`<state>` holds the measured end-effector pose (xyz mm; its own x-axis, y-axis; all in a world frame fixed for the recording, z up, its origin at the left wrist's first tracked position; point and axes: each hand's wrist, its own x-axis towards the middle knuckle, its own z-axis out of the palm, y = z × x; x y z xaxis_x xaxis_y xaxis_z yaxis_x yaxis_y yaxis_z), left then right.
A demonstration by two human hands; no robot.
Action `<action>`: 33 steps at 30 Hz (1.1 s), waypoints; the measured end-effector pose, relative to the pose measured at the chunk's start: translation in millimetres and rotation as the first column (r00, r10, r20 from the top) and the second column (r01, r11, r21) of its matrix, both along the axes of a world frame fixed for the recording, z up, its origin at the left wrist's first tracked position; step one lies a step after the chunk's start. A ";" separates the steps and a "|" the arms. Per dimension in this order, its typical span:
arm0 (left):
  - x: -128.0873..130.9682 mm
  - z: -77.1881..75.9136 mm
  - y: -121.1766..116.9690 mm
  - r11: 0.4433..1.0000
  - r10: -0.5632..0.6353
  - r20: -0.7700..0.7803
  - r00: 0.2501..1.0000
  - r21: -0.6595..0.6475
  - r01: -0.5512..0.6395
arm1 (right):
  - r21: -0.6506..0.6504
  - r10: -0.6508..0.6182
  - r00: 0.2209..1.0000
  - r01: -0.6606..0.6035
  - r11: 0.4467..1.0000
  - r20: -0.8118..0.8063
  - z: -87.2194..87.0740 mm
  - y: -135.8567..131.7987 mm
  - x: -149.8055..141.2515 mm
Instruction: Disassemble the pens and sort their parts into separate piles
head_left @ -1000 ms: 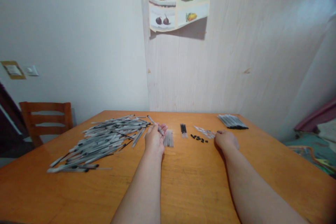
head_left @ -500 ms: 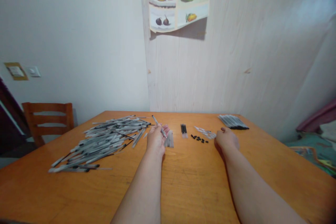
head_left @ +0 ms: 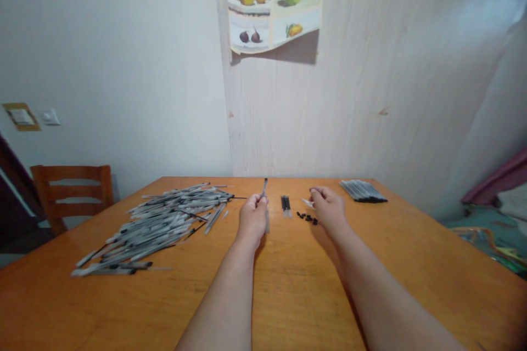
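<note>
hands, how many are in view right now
2: the left hand holds a slim pen; the right hand is beside the small black pieces. No other hands show.

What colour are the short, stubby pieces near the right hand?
Black; the stubby pieces show best in the head view.

The left hand (head_left: 252, 220) grips a pen (head_left: 264, 188), dark end pointing away. Left of that grip spreads a heap of pens (head_left: 160, 225); just right of it lie black sticks (head_left: 285, 204), then small black caps (head_left: 308, 218) near the right hand (head_left: 328, 207), its fingers bent beside white tips (head_left: 306, 203). Beyond, farther right, rests a pen row (head_left: 362, 191); a fruit poster (head_left: 272, 13) hangs past both hands.
</note>
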<state>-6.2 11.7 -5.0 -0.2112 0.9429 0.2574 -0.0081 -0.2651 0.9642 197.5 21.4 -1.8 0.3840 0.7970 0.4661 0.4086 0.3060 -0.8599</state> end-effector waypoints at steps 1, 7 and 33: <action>0.1 -1.7 -0.4 0.999 0.006 -0.092 0.996 0.039 -0.002 | -0.004 0.085 0.996 -0.086 0.996 -0.036 3.9 -4.0 -8.6; 3.5 -2.4 -10.4 0.979 -0.015 -0.234 0.972 0.195 0.062 | 0.007 0.448 0.870 -0.456 0.890 -0.209 17.7 -26.0 -44.3; 15.6 10.4 -15.6 0.960 -0.248 0.595 0.764 0.046 0.276 | -0.063 0.449 0.502 -0.715 0.696 -0.739 16.1 -35.4 -73.1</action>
<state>9.4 -3.8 5.3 -0.0515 0.9909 0.1242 -0.6414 -0.1282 0.7564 124.4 -14.0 14.3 -0.1502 0.9884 -0.0211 -0.4320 -0.0848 -0.8979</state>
